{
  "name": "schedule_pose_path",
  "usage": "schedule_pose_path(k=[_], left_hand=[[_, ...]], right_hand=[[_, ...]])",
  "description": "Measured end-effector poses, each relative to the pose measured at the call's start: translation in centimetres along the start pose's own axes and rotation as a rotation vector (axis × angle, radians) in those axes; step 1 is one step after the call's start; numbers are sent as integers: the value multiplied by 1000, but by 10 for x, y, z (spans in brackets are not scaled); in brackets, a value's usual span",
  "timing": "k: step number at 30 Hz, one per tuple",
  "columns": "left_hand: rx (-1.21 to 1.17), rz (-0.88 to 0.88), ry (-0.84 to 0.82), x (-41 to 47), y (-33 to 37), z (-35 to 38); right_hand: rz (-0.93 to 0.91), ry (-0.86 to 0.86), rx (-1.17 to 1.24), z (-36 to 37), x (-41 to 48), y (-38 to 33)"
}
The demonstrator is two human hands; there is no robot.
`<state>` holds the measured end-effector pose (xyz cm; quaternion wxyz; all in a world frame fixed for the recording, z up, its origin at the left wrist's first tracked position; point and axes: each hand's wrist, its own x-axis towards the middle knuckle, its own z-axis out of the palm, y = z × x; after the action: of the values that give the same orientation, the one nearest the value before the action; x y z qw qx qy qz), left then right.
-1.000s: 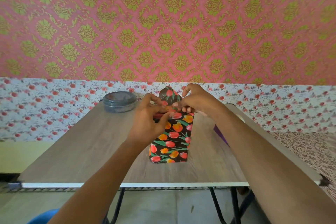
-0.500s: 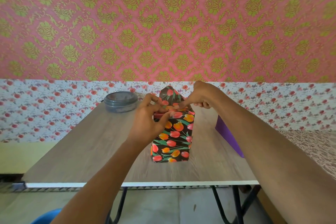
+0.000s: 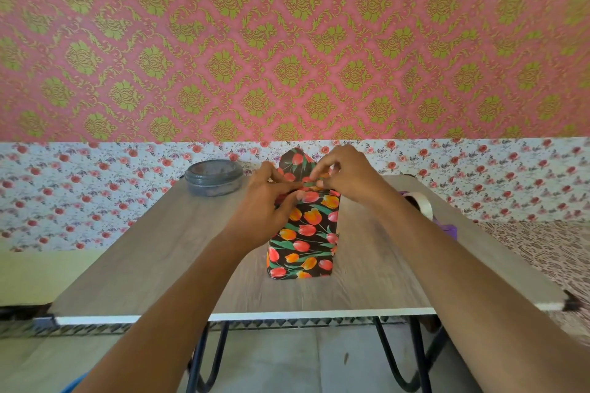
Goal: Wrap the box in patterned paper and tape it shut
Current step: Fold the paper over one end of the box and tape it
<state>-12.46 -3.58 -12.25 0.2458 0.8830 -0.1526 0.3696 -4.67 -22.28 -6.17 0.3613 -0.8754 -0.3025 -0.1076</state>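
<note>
Tabletop (image 3: 159,249), wrapped box (image 3: 306,239) upright, left hand (image 3: 265,201) and right hand (image 3: 348,175) pinching top

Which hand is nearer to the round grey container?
Left. The left hand, at the top of the wrapped box, is right of the grey container; the right hand works farther right.

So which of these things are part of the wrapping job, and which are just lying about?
In the job: black tulip-patterned wrapped box, pinched at its top fold by left hand and right hand; whitish ring, probably tape.
Lying about: grey round lidded container; purple object, mostly hidden.
</note>
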Motion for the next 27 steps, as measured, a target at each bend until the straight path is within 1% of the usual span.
schedule_pose_path(k=[3, 7, 9, 11, 13, 15, 18, 20, 22, 24, 25, 27], left_hand=[[12, 10, -17, 0, 0, 0], [17, 7, -26, 0, 2, 0], [12, 0, -32, 0, 2, 0], [26, 7, -41, 2, 2, -1], [56, 10, -58, 4, 3, -3], [91, -6, -89, 7, 6, -5], [154, -104, -140, 16, 17, -13], [272, -170, -176, 22, 29, -15], [430, -176, -164, 25, 45, -13], [507, -119, -105, 28, 58, -8], [508, -76, -77, 29, 64, -3], [475, 50, -41, 32, 78, 9]], right_hand=[[-134, -35, -110, 9, -10, -1], [-205, -74, -264, 8, -16, 2], [-217, -66, -319, 5, -18, 4], [-190, -38, -345, 0, -19, 6], [-167, -17, -325, -7, -22, 9], [-96, 47, -229, -14, -31, 16], [28, 255, -58, -24, -55, 38], [97, 397, -20, -31, -72, 58], [186, 492, -32, -39, -86, 84], [331, 540, -58, -46, -95, 110], [436, 530, -62, -50, -99, 121], [647, 438, -146, -56, -101, 147]])
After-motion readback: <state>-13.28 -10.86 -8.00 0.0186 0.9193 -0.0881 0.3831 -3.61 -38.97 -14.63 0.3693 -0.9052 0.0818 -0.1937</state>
